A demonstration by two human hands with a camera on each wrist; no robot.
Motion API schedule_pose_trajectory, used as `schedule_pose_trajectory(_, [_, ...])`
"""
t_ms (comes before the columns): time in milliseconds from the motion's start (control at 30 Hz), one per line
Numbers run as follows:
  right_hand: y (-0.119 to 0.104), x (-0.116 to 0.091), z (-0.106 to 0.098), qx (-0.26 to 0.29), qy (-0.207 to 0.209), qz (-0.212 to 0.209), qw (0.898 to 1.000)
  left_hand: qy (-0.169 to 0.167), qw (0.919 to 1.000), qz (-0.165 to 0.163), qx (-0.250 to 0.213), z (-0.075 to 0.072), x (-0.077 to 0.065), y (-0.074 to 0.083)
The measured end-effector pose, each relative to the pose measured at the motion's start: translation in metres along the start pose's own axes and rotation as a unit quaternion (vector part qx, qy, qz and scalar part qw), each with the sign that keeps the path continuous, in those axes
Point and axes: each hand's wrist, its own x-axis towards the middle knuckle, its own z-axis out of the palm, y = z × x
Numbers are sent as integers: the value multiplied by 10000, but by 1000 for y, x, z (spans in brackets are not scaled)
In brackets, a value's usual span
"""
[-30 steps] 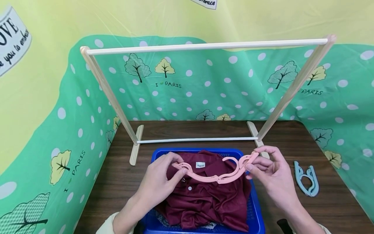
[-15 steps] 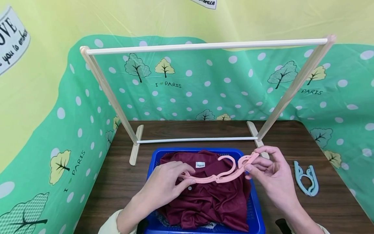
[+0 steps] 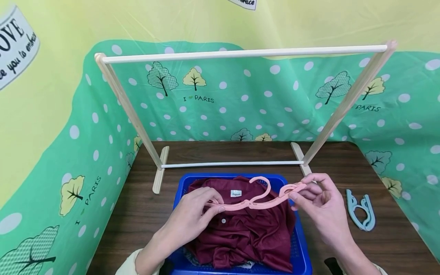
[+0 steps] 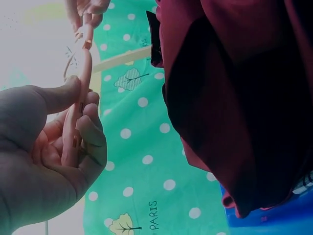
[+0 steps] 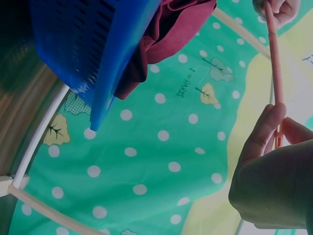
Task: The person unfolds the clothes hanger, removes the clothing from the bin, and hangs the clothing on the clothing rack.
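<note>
The slim pink plastic folding hanger with a curved hook [image 3: 249, 204] is held above the maroon cloth shirt [image 3: 251, 231] in the blue perforated plastic basket [image 3: 303, 248]. The left hand [image 3: 190, 214] pinches one arm, the right hand [image 3: 319, 202] the opposite end. It looks light, stiff and smooth, probably weakest at its joints; the outer arms seem the best hold.

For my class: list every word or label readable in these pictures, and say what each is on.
"I PARIS", with a small mark between, repeated: green backdrop.
"OVE" / "you to embrace", cut off: left white patch.
"brace", cut off: top white patch.
Label on the shirt: too small to read.
Pink hanger: nothing readable.
</note>
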Motion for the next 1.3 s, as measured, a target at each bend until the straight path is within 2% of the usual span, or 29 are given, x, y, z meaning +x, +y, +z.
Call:
schedule_pose_trajectory(167, [0, -1, -3, -322, 73, 129, 9994, 280, 9996, -90, 9, 0, -1, -1])
schedule_pose_trajectory(333, [2, -2, -7, -562, -151, 78, 9983, 491, 9986, -157, -146, 1, -1, -1])
schedule_pose_trajectory(533, [7, -3, -8, -654, -508, -209, 9963, 546, 9975, -307, -333, 1, 0, 1])
schedule_pose_trajectory(733, [9, -4, -4, -1061, -727, -453, 9907, 665, 9955, -465, -487, 1, 0, 3])
schedule_pose_trajectory(1033, [10, -5, 1, -1646, -755, -516, 9821, 843, 9912, -631, -804, 5, -3, 4])
schedule_pose_trajectory(1300, [8, -6, 2, -2055, -723, -596, 9742, 822, 9896, -684, -957, 6, -5, 4])
